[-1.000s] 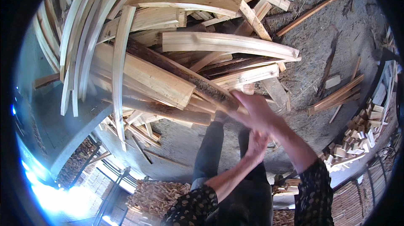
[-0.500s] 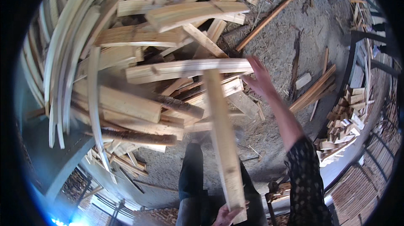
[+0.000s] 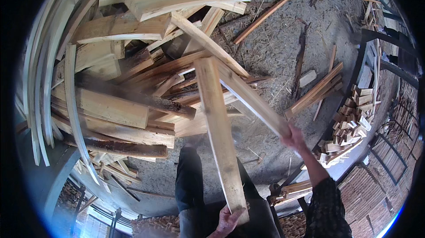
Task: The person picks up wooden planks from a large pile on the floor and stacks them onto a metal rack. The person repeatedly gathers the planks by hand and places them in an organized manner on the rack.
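My left hand (image 3: 229, 220), low in the middle, is closed around the near end of a long pale wooden board (image 3: 220, 140). That board slants up and away from my legs toward the pile. On the right, my right hand (image 3: 294, 138) grips the near end of a second wooden board (image 3: 254, 98). This one runs up and left, and its far end passes behind the top of the first board, so the two form a narrow V. Whether they touch there I cannot tell. Both boards lie partly over the heap of loose lumber (image 3: 115, 105).
Long thin bent strips (image 3: 48, 61) stand at the left. A reddish stick (image 3: 268, 14) and several slats (image 3: 316, 89) lie on the dirt floor. Short offcuts (image 3: 354, 116) are heaped at the right, near a dark metal frame (image 3: 367, 36). My legs (image 3: 189, 176) are below the pile.
My right hand has taken the second board's end and swung it from the pile down and right. The left hand's board stays in its grip. The view has shifted slightly.
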Available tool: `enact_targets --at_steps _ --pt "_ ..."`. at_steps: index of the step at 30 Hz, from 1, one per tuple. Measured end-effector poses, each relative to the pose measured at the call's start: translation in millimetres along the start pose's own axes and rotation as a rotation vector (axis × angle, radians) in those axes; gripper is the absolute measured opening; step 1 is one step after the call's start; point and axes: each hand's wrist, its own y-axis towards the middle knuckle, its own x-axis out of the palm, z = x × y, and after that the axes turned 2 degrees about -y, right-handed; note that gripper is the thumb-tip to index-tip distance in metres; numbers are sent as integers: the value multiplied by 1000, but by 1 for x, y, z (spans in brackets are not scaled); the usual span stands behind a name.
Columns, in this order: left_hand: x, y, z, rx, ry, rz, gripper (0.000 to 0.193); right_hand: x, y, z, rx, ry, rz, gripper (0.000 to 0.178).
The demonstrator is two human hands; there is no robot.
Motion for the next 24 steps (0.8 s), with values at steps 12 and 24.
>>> enact_targets --at_steps 12,24 --pt "-4 23 31 156 87 117 28 -13 51 -15 102 406 240 36" --pt "-7 14 53 -66 62 44 71 62 -76 -127 -507 186 -342 73"
